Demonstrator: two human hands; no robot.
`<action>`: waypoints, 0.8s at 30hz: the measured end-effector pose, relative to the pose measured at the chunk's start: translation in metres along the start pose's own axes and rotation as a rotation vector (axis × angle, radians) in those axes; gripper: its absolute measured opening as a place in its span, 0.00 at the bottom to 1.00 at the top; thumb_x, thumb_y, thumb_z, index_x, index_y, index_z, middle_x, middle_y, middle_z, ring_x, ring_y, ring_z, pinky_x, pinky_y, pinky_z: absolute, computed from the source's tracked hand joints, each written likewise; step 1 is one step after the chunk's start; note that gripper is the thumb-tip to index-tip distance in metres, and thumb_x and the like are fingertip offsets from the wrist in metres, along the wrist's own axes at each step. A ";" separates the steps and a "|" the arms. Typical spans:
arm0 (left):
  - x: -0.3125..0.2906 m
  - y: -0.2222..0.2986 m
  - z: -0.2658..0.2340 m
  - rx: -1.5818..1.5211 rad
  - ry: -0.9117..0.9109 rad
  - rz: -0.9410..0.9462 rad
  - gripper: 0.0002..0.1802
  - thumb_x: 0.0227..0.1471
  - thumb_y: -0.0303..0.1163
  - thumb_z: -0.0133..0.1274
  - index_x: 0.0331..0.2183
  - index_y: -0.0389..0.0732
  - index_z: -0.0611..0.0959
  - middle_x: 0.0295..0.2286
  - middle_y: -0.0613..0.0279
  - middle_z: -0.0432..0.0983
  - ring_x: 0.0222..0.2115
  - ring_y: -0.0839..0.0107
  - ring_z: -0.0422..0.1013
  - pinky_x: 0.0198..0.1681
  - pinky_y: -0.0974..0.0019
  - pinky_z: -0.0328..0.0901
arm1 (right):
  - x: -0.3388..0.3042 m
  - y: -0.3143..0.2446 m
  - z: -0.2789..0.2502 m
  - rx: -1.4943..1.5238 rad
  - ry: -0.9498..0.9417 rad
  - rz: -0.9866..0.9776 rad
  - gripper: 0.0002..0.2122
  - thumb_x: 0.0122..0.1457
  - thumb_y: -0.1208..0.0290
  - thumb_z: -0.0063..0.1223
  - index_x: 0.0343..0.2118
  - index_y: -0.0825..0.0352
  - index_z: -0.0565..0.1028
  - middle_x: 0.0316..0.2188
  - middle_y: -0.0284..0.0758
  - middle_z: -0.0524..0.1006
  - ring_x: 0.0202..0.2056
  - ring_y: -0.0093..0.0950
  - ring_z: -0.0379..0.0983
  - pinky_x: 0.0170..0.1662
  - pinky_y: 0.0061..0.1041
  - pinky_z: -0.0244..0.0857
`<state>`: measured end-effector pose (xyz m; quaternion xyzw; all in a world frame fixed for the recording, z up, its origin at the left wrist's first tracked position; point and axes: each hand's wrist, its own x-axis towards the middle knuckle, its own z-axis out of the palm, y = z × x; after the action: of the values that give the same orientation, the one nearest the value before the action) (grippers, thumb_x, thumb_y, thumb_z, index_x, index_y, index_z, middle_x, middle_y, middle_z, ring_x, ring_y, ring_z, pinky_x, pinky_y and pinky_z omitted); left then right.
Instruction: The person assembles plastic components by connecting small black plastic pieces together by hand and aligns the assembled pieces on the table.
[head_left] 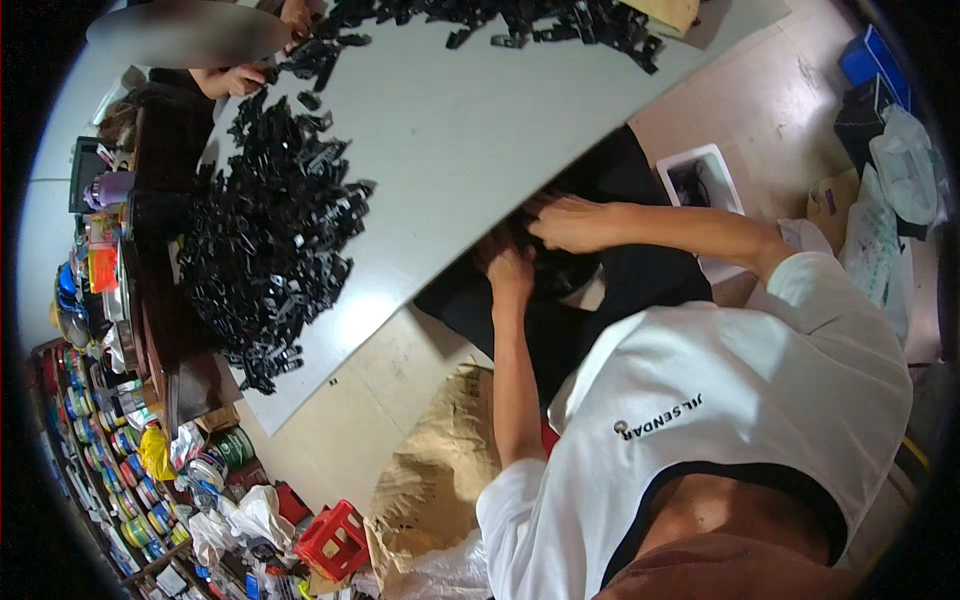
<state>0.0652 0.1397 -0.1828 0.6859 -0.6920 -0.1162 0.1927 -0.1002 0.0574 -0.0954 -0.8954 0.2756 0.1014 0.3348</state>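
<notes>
My left hand (pixel 507 262) and my right hand (pixel 570 223) are close together above my lap, just off the near edge of the white table (pixel 450 130). The fingers of both are bent inward around something dark. Against the black cloth over my legs (pixel 655 265), what they hold cannot be made out. Between my forearms, below the hands, a dark, shiny mass (pixel 566 272) shows in part. On the table's left side lies a big heap of small black plastic parts (pixel 280 230).
More black parts (pixel 520 22) lie along the table's far edge. Another person's hand (pixel 243 79) touches parts at the far left. A white box (pixel 705 160) stands right of my legs. Brown paper sacking (pixel 435 470) and a red crate (pixel 333 540) are on the floor.
</notes>
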 end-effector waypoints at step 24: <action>0.170 0.007 -0.145 0.342 0.282 0.099 0.22 0.56 0.48 0.43 0.51 0.56 0.73 0.53 0.52 0.64 0.53 0.44 0.57 0.55 0.42 0.47 | 0.048 0.093 -0.175 -0.530 0.867 0.025 0.17 0.56 0.61 0.50 0.50 0.52 0.71 0.52 0.40 0.63 0.57 0.40 0.54 0.55 0.51 0.49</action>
<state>0.1233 -0.0143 -0.0308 0.6832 -0.7007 0.1092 0.1740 -0.1132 -0.1356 -0.0313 -0.9060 0.3648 -0.2088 -0.0504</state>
